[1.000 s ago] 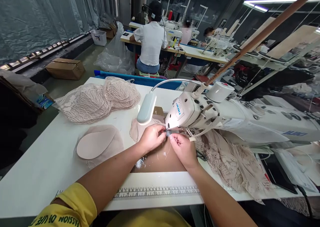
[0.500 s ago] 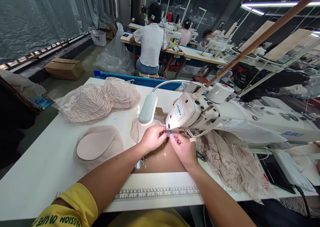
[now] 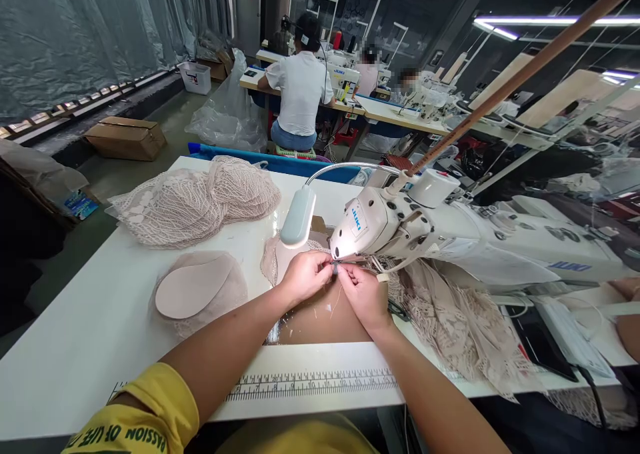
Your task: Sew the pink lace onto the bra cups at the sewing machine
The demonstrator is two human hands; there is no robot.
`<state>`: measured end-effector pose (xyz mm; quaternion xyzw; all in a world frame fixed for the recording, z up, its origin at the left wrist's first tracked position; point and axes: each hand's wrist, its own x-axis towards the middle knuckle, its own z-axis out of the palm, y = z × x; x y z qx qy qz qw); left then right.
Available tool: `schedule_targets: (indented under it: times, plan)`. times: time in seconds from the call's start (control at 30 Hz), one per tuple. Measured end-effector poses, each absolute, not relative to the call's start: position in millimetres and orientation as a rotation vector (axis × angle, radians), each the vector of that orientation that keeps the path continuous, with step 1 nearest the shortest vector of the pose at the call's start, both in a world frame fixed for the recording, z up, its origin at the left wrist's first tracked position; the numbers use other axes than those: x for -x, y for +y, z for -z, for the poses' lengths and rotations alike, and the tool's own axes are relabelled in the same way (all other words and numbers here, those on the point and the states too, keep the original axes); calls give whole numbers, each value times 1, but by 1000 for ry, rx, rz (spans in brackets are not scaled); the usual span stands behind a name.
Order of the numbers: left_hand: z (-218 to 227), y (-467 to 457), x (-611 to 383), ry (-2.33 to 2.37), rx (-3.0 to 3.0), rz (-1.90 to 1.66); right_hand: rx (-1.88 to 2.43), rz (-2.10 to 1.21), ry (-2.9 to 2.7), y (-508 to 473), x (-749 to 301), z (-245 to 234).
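My left hand (image 3: 306, 277) and my right hand (image 3: 367, 295) meet right under the head of a white sewing machine (image 3: 373, 224). Thumb and fingers of each are pinched close together. A small grey-blue bit shows between the fingertips; too little of it is visible to name. A thin pale thread (image 3: 338, 302) hangs below them over the brown machine bed (image 3: 315, 324). Just behind my left hand lies a beige lace-edged cup piece (image 3: 273, 257), partly covered by the hand. A lamp (image 3: 299, 217) on a bendable neck lights the needle area, which my fingers mostly hide.
Stacked beige lace cups (image 3: 195, 201) lie at the back left, with a smooth cup pad (image 3: 187, 291) on mesh nearer. Lace fabric (image 3: 460, 327) heaps right of my right hand, beside a dark tablet (image 3: 543, 341). A printed ruler (image 3: 310, 382) runs along the front edge. A co-worker (image 3: 301, 87) sits ahead.
Both hands stay at the needle area, fingers still pinched, with only slight finger movement. Less of the grey-blue bit shows now. The whole view has shifted slightly.
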<state>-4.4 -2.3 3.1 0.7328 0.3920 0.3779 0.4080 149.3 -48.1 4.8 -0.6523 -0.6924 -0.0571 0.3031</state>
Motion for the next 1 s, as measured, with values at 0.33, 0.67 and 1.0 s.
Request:
schedule_targets:
  times: [0.33,0.67,1.0]
  plan:
    - [2,-1,3,967,-1682,-1034,1764,-34,-1824,-50,-150,-6]
    - [0,2,6,1000,-1164,-1218,1414,-311,-2220,-84,-155,-24]
    - [-16,3,5,899,-666,-1138,1268,-656,-2098,-88,-153,-26]
